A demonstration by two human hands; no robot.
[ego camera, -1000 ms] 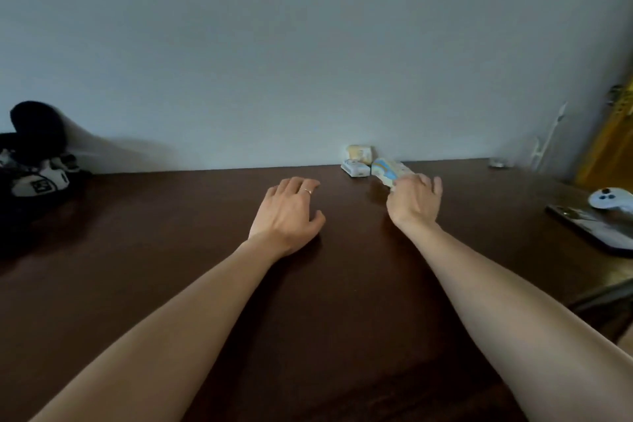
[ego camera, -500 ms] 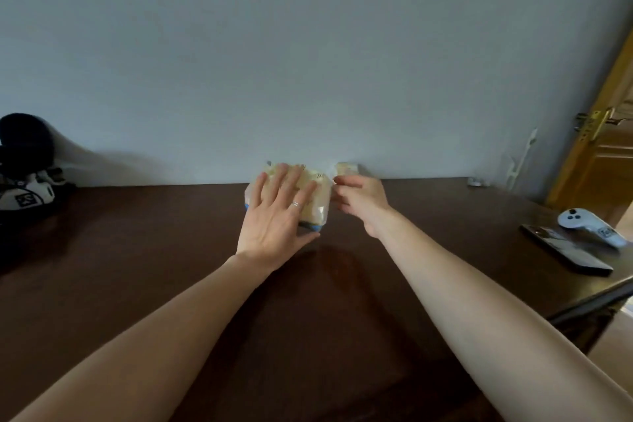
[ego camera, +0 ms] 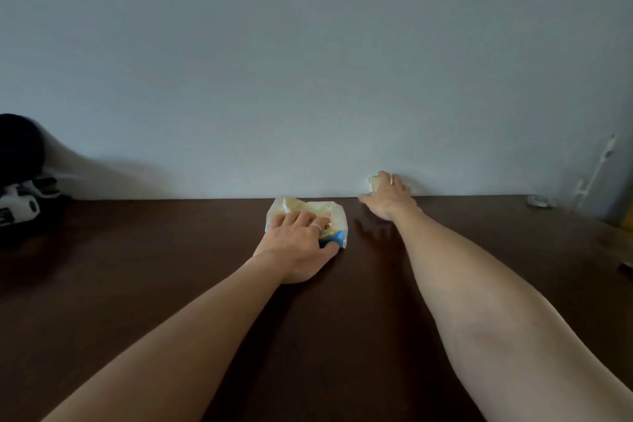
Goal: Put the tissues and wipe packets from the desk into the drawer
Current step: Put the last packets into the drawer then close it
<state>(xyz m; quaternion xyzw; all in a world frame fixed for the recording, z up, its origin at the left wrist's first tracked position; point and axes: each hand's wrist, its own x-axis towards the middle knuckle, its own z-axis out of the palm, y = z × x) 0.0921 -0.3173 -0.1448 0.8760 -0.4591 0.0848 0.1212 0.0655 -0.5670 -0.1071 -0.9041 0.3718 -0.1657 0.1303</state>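
Observation:
A cream and blue tissue packet [ego camera: 320, 211] lies on the dark wooden desk [ego camera: 171, 284] near the wall. My left hand [ego camera: 298, 243] rests on top of it, fingers curled over it and thumb along its near edge. Further right, against the wall, a small pale packet [ego camera: 374, 183] shows only in part. My right hand [ego camera: 388, 199] reaches over it, fingers wrapped round it. No drawer is in view.
A black and white device [ego camera: 20, 205] sits at the desk's far left. A small clear object [ego camera: 539, 201] and a white cable [ego camera: 596, 168] are at the far right by the wall. A dark object [ego camera: 627, 266] pokes in at the right edge.
My left hand has lowered the cream and blue packet onto the desk. My right hand has stretched right and back to the wall and closed over the small pale packet.

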